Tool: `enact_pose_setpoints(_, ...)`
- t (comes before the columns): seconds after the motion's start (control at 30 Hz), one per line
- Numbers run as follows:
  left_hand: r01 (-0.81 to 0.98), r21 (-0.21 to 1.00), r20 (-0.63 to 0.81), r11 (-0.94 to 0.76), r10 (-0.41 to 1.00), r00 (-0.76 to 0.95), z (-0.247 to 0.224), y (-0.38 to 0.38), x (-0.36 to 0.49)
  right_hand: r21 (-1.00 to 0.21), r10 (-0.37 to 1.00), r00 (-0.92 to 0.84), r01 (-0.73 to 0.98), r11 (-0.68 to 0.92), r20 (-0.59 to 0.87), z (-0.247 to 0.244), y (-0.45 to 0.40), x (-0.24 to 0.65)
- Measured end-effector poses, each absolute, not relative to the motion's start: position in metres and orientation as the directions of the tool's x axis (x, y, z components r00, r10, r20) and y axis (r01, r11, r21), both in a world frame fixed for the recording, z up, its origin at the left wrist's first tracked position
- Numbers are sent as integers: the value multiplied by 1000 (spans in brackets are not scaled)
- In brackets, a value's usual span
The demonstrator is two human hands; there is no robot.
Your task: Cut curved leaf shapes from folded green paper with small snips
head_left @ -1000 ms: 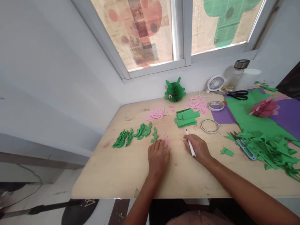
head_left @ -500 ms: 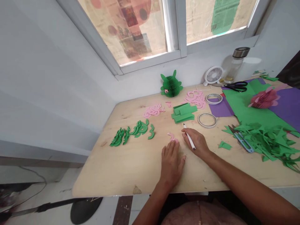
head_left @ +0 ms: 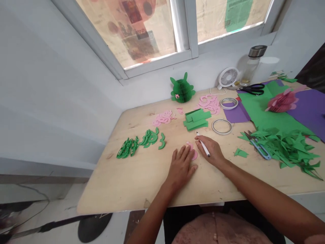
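My left hand (head_left: 179, 166) lies palm down on the wooden table, fingers spread, its fingertips touching a curved pink paper piece (head_left: 195, 156). Just right of that piece, my right hand (head_left: 209, 150) grips a white pen (head_left: 203, 146) whose dark tip points up and away from me. Beyond the hands is a stack of green paper strips (head_left: 196, 119). To the left sit curved green paper pieces (head_left: 151, 138), with one wavy piece (head_left: 161, 141) apart from the rest. Pink cut-outs (head_left: 163, 118) lie behind them.
At the back stands a green paper figure (head_left: 182, 88), with a small fan (head_left: 228, 77) and a bottle (head_left: 249, 67) to its right. Tape rolls (head_left: 221, 126), blue-handled snips (head_left: 260, 148), black scissors (head_left: 254, 89) and green scraps (head_left: 286, 149) occupy the right side.
My left hand has turned and shifted slightly left, showing more of the pink piece, which now sits upright beside the fingertips. The view has shifted slightly; the pen is still in my right hand.
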State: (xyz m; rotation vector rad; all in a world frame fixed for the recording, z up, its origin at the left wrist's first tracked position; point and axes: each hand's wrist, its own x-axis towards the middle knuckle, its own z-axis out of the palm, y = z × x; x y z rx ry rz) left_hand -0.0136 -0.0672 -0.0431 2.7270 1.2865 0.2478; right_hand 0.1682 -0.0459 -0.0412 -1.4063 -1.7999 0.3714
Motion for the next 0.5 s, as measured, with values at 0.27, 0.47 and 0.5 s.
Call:
enact_pose_setpoints(0.27, 654, 284, 125, -701, 703, 700, -36, -50, -20, -664, 919, -61, 672, 326, 389, -40, -46, 168)
enact_pose_setpoints(0.47, 653, 476, 263, -589, 804, 533, -42, -45, -23, -672, 921, -42, 671, 314, 388, -42, -44, 170)
enact_pose_setpoints(0.5, 659, 500, 287, -563, 825, 487, -43, -42, -24, -674, 920, -38, 669, 313, 390, -42, -44, 170)
